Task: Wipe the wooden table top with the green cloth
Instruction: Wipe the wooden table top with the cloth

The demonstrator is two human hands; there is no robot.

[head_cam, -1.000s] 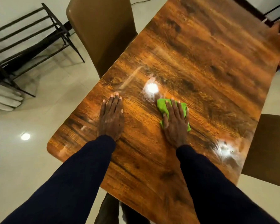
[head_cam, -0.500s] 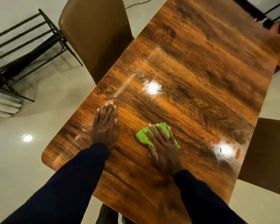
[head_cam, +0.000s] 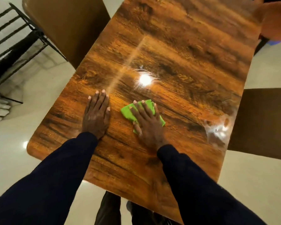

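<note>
Clearly we press our flat right hand (head_cam: 148,123) on the green cloth (head_cam: 128,112) to scrub, while our left hand (head_cam: 96,114), flat beside it, steadies us on the table top (head_cam: 177,46).

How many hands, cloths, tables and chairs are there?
Hands: 2, left hand and right hand
Green cloth: 1
Wooden table: 1
Brown chairs: 2, one at left, one at right
Total: 6
</note>
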